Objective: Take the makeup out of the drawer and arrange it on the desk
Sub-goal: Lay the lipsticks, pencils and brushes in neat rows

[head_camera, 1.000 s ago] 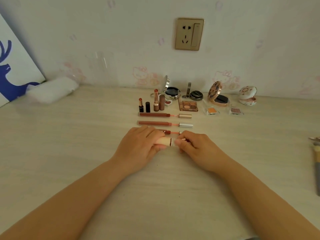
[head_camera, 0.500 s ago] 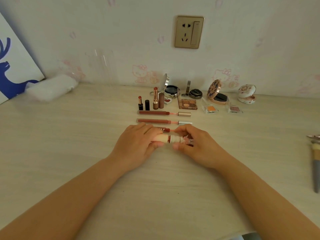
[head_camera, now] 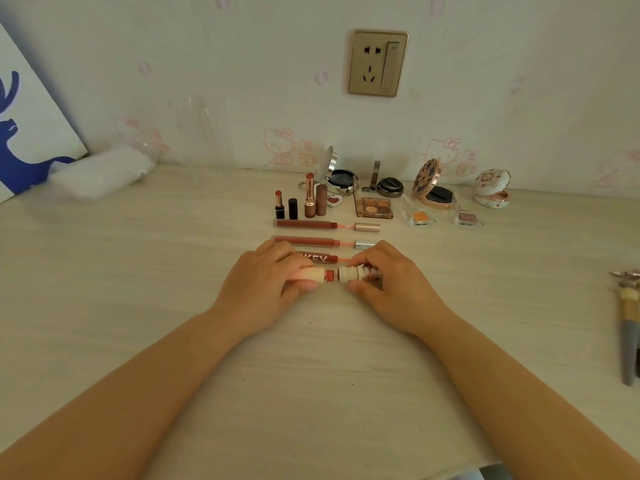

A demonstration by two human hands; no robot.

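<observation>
On the pale wooden desk [head_camera: 145,306] my left hand [head_camera: 263,289] grips the cream cap [head_camera: 310,274] of a lip gloss. My right hand [head_camera: 388,289] pinches its ribbed white tube [head_camera: 353,273], and a short red neck shows in the gap between the two parts. Right behind my hands lie three opened lip glosses in a column: the nearest one [head_camera: 317,258], the middle one [head_camera: 304,241] and the farthest one [head_camera: 304,224]. Behind them stand two opened lipsticks [head_camera: 279,204] [head_camera: 310,195] beside their caps.
Along the wall sit open compacts [head_camera: 341,176] [head_camera: 433,188] [head_camera: 491,188], an eyeshadow palette [head_camera: 374,206] and two small clear eyeshadow pots [head_camera: 420,216]. Makeup brushes [head_camera: 628,327] lie at the right edge. A white cloth roll [head_camera: 100,171] and a deer picture [head_camera: 20,133] are at the far left.
The cap and tube, joined a second ago, have come apart by a small gap. My right hand has shifted slightly right with the tube.
</observation>
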